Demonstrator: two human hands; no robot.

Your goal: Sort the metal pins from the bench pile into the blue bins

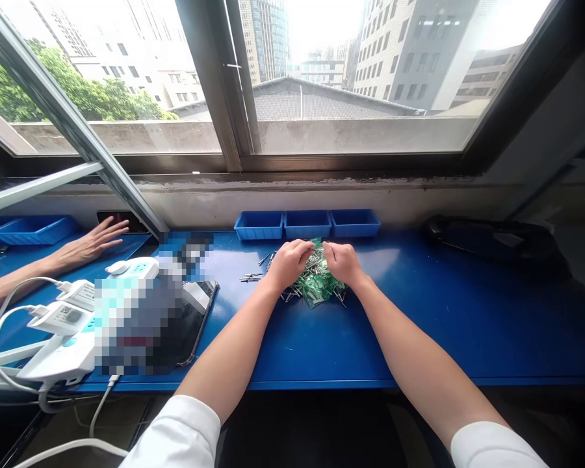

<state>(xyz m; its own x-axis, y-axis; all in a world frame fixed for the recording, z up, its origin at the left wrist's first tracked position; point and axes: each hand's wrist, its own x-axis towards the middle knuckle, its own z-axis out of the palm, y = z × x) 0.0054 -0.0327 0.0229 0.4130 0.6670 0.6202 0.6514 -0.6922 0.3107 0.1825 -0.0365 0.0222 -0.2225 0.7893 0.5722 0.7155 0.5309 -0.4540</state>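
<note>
A loose pile of thin metal pins that look like blind rivets [316,265] lies on the blue table, mixed with crumpled green plastic film [316,296]. Over the pile's left side is my left hand [290,261], closed, with thumb and curled fingers together. Facing it across a small gap, my right hand [342,261] is closed in a pinch at the pile's right side. Green film shows between the two hands. Whatever the fingertips grip is too small or hidden to make out. A few pins [251,277] lie apart, left of my left hand.
Three blue bins [307,224] stand in a row behind the pile. Left are a tablet [199,312] and a white power strip [53,357] with plugged-in chargers. Another person's hand [97,240] reaches in beyond a metal frame. A dark object [487,240] lies right.
</note>
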